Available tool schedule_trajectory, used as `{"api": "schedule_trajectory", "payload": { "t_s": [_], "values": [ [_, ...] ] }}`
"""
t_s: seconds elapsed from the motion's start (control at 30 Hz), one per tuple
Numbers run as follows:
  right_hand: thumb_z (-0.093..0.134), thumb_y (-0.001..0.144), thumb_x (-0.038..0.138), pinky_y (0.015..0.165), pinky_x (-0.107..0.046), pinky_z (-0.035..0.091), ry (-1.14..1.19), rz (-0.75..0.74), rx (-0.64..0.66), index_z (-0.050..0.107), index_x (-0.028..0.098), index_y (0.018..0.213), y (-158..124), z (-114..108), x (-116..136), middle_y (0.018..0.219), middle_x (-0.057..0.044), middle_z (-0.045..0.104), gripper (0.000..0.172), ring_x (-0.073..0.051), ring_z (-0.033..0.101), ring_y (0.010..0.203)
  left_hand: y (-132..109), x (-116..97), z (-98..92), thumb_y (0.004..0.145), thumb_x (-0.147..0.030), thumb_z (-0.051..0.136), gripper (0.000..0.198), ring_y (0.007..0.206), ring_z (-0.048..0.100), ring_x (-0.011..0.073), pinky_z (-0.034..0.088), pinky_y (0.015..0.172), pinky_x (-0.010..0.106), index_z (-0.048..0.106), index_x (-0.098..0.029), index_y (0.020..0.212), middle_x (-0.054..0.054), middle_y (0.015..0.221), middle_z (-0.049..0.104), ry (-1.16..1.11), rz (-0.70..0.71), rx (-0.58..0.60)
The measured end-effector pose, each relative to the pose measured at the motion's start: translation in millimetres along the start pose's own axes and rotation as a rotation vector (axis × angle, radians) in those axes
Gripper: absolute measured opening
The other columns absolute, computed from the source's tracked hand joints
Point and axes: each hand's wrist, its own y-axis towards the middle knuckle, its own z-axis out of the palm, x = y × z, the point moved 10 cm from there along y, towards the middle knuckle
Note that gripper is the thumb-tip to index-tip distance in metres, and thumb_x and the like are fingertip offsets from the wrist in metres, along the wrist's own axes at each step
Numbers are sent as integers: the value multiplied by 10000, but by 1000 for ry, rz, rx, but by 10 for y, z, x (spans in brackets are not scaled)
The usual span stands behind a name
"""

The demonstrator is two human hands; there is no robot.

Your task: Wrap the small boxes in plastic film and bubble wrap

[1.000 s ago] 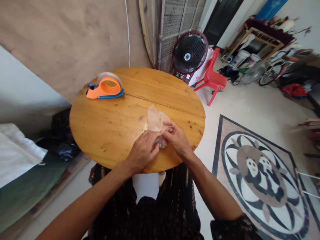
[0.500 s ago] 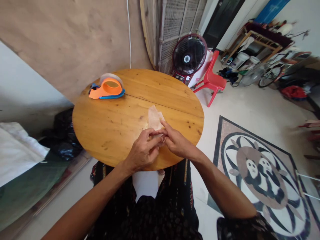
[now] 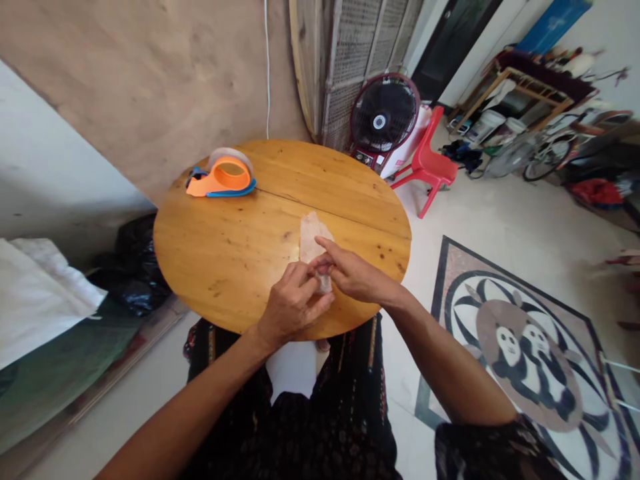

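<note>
A thin, pale, crinkled sheet [image 3: 310,235], perhaps film or tissue, lies over the near part of the round wooden table [image 3: 220,247]. My left hand [image 3: 293,300] is closed on its near end, with the thumb stretched along the lower edge. From the other side my right hand [image 3: 353,272] pinches the sheet close to the left fingertips, its index finger extended over the upper part. A small whitish piece of the sheet shows below the meeting fingers. The exact grip is partly hidden by the fingers.
An orange and blue tape dispenser [image 3: 225,177] with a tape roll stands at the table's back left. Beyond the table are a fan [image 3: 385,117] and a red plastic chair [image 3: 431,163]. Black plastic bags [image 3: 137,267] lie at the left, and a panda mosaic [image 3: 530,353] covers the floor at right.
My right index finger has straightened over the sheet, and my left fingers have shifted slightly. More of the sheet shows below the fingers. The whole view has moved a little.
</note>
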Motion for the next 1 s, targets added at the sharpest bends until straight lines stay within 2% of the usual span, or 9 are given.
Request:
{"api": "schedule_trajectory", "payload": {
  "t_s": [0.07,0.23,0.4,0.53,0.67,0.73,0.83,0.93,1.0],
  "values": [
    [483,870,140,943,-420,530,29,-35,-49,383,176,1494,3,-114,41,1134,-102,720,633,-190,673,988,14,11,14,910,-279,613,173,914,562,214,551,800,365,617,-177,770,92,912,617,33,-45,-34],
    [559,901,274,876,-367,525,81,-59,-375,632,201,1197,-256,-775,-1,1101,-87,714,313,-190,666,1001,13,26,36,889,-155,603,175,907,550,199,538,812,346,594,-172,715,78,893,593,41,-104,-81],
    [602,900,325,669,-294,469,-157,-121,-335,712,219,970,-313,-1006,-36,1008,-57,697,168,-142,603,774,16,32,17,882,-124,600,167,906,554,198,540,799,339,603,-169,721,87,906,591,26,-102,-89],
    [646,882,358,706,-302,468,-293,-124,-278,702,200,1046,-19,-1005,-7,1019,-68,681,234,-148,597,771,30,22,21,878,-113,610,154,896,555,196,540,801,341,605,-169,735,85,907,592,38,-104,-80],
    [697,828,325,872,-366,476,-496,-12,-96,526,158,1388,412,-802,-7,1269,-139,635,608,-220,644,944,46,19,40,866,-86,620,157,907,560,195,536,827,343,597,-160,730,87,909,588,23,-114,-68],
    [624,849,218,898,-371,460,-649,36,19,495,151,1412,586,-693,-42,1318,-154,623,581,-246,644,1026,53,11,37,854,-71,633,164,902,557,194,534,831,344,587,-153,719,88,898,586,15,-106,-72],
    [596,842,166,833,-329,448,-815,124,186,565,159,1324,745,-603,-232,1217,-139,684,483,-266,639,1081,60,8,35,844,-54,641,158,899,552,189,531,846,353,585,-148,730,84,891,586,-6,-97,-67],
    [651,808,221,749,-279,413,-762,106,158,600,177,1258,864,-648,-380,1131,-92,713,454,-228,644,1001,62,25,33,841,-37,640,151,910,555,187,525,870,368,587,-147,754,78,900,583,-34,-104,-62],
    [646,785,214,686,-254,378,-641,66,92,656,180,1134,943,-691,-462,1008,-51,727,351,-178,629,867,61,42,38,837,-25,642,155,914,554,186,523,867,368,584,-146,759,77,910,580,-51,-112,-55]
  ]
}}
